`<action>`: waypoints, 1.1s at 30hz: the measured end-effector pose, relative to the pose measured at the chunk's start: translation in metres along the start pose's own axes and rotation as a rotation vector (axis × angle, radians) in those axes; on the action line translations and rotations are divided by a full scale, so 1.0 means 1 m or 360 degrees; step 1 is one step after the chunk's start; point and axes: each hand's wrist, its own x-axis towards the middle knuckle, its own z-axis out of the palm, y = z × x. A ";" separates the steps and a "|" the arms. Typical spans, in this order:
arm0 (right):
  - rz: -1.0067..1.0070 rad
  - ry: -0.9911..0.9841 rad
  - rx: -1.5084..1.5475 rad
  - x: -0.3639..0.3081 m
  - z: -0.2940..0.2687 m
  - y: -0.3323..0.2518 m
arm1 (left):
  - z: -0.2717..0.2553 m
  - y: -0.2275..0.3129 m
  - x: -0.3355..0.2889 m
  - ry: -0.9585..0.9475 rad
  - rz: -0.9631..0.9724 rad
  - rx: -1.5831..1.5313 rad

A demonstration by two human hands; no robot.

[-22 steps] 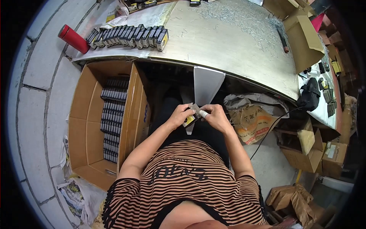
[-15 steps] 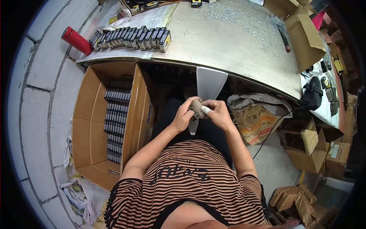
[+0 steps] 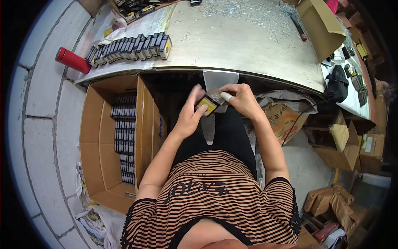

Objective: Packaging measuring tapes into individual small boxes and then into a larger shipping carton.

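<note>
My left hand holds a small flat black-and-yellow box above my lap, its thumb lying on the yellow face. The fingers of that hand are partly smeared by motion. Just right of the box is my right hand, fingers drawn together, with white tape wrapped round one digit. Something pale and thin shows between this hand and the box; its kind cannot be made out. Beyond, a row of similar small boxes stands on the table at the left.
At my left, an open carton contains stacked dark small boxes. A red flask lies by the row. Loose metal pins are scattered over the far tabletop. A printed sack and an open carton are at the right.
My hands have moved apart. The box in my left hand has turned so its yellow face shows. The view has shifted slightly, moving the table's contents left.
</note>
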 end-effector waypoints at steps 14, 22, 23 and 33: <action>-0.0032 -0.0440 0.2102 0.002 0.038 0.000 | 0.000 -0.002 0.007 0.0059 0.0566 0.0390; 0.0311 -0.0086 0.1406 0.005 0.039 0.011 | 0.002 -0.010 0.024 0.0225 0.0141 -0.0100; 0.0159 0.0016 0.1271 0.006 0.045 0.015 | 0.001 -0.012 0.026 0.0192 0.0074 -0.0042; 0.0338 -0.0111 0.1153 0.023 0.008 0.016 | 0.004 0.008 0.048 0.0108 0.0274 0.0425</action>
